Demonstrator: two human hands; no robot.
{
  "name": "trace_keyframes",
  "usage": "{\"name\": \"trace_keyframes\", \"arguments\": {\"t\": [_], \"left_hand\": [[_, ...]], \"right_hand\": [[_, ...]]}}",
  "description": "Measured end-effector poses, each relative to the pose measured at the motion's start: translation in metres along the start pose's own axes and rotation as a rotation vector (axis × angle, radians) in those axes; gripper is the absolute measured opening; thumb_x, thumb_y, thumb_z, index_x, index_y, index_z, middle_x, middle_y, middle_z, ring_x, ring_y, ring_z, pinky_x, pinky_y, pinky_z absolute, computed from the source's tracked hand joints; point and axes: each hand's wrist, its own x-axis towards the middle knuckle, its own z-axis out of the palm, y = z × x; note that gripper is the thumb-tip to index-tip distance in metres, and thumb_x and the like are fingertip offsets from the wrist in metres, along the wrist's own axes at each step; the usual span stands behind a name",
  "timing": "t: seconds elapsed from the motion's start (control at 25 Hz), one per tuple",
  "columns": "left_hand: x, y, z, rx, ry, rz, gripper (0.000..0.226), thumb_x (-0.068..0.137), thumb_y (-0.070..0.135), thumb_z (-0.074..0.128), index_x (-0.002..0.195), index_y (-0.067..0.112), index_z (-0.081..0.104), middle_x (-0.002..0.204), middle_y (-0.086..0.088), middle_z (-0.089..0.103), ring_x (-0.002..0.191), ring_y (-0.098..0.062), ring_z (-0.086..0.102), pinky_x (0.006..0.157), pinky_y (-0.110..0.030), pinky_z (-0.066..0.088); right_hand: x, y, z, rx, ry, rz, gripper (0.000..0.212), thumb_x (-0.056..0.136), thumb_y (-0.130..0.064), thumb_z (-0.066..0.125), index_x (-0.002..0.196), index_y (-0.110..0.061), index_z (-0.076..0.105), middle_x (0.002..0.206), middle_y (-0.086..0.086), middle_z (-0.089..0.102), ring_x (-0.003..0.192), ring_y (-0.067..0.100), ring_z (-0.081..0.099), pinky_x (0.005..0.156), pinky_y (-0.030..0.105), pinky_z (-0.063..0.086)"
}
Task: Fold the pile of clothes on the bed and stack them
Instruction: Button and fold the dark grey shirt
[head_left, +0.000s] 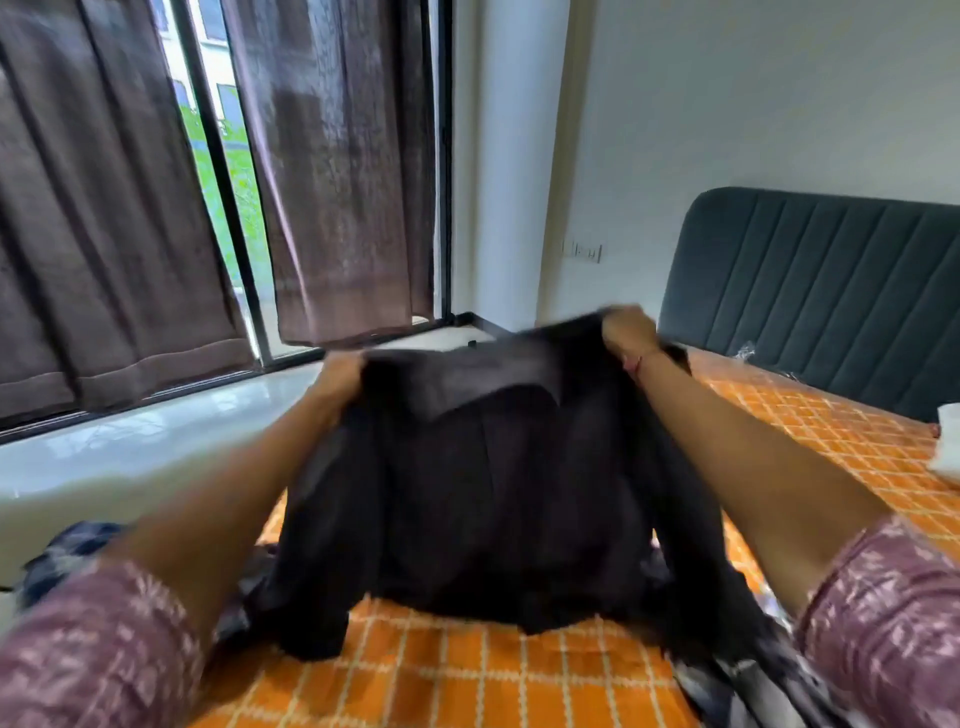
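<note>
A dark, nearly black garment (483, 499) hangs spread out in front of me above the bed (467, 670), its lower edge touching the orange checked sheet. My left hand (340, 375) grips its top left corner. My right hand (626, 328) grips the top right corner, a little higher. The top edge sags between the two hands. More clothes lie near me: a dark blue patterned piece (67, 551) at the left and a dark patterned piece (748, 670) at the lower right, partly under my right arm. The frame is blurred.
A teal padded headboard (810, 291) stands at the right. Something white (948, 441) lies on the bed at the right edge. Brown curtains (337, 171) and a window fill the left. A pale glossy floor (156, 447) runs beside the bed.
</note>
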Motion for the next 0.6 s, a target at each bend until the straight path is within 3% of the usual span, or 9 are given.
{"name": "trace_keyframes", "arguments": {"t": [0.04,0.12,0.2,0.28,0.44,0.52,0.6], "left_hand": [[0.027,0.028,-0.014,-0.034,0.098,0.095,0.034,0.096,0.000,0.036,0.068,0.015,0.049,0.070,-0.001,0.047,0.077,-0.020,0.046,0.048,-0.013,0.035],[0.072,0.084,-0.044,-0.027,0.264,0.285,0.028,0.094,-0.002,0.033,0.087,0.000,0.060,0.082,-0.015,0.053,0.086,-0.022,0.046,0.058,-0.016,0.038],[0.093,0.122,-0.069,0.027,0.352,0.413,0.034,0.090,0.002,0.032,0.107,-0.005,0.060,0.107,-0.026,0.060,0.104,-0.030,0.055,0.085,-0.026,0.043],[0.085,0.137,-0.081,0.105,0.430,0.514,0.045,0.086,0.004,0.033,0.123,-0.004,0.058,0.131,-0.024,0.054,0.123,-0.033,0.049,0.104,-0.028,0.032],[0.025,0.077,-0.060,0.221,0.398,0.644,0.047,0.087,-0.008,0.039,0.132,-0.002,0.053,0.148,-0.022,0.035,0.137,-0.030,0.037,0.114,-0.024,0.018],[-0.016,0.014,-0.040,0.280,0.308,0.607,0.045,0.090,-0.007,0.042,0.133,-0.003,0.050,0.151,-0.021,0.031,0.138,-0.033,0.035,0.115,-0.029,0.018],[-0.054,-0.054,-0.017,0.324,0.209,0.552,0.043,0.091,-0.004,0.043,0.134,-0.003,0.049,0.152,-0.020,0.028,0.137,-0.036,0.035,0.114,-0.035,0.022]], "right_hand": [[0.022,-0.022,-0.018,0.099,0.085,-0.037,0.045,0.091,0.003,0.034,0.129,-0.004,0.056,0.142,0.020,0.046,0.128,0.033,0.046,0.103,0.020,0.037],[0.050,-0.067,-0.063,0.217,0.241,-0.136,0.054,0.088,0.007,0.029,0.135,-0.009,0.051,0.151,0.021,0.030,0.136,0.028,0.039,0.103,0.004,0.020],[0.061,-0.094,-0.096,0.260,0.371,-0.246,0.054,0.089,0.008,0.028,0.136,-0.009,0.049,0.154,0.020,0.024,0.139,0.025,0.033,0.106,0.008,0.015],[0.053,-0.101,-0.116,0.292,0.456,-0.341,0.053,0.090,0.008,0.027,0.136,-0.007,0.047,0.154,0.019,0.026,0.141,0.024,0.030,0.111,0.015,0.014],[0.002,-0.042,-0.087,0.168,0.489,-0.381,0.058,0.081,-0.002,0.027,0.132,-0.007,0.054,0.150,0.022,0.032,0.140,0.030,0.030,0.117,0.026,0.015],[-0.042,0.011,-0.043,0.108,0.412,-0.394,0.061,0.076,-0.005,0.028,0.129,-0.006,0.057,0.149,0.023,0.033,0.137,0.036,0.034,0.117,0.038,0.020],[-0.091,0.062,0.001,0.099,0.303,-0.386,0.054,0.081,-0.001,0.033,0.129,-0.003,0.057,0.152,0.022,0.025,0.138,0.038,0.031,0.117,0.040,0.021]]}}
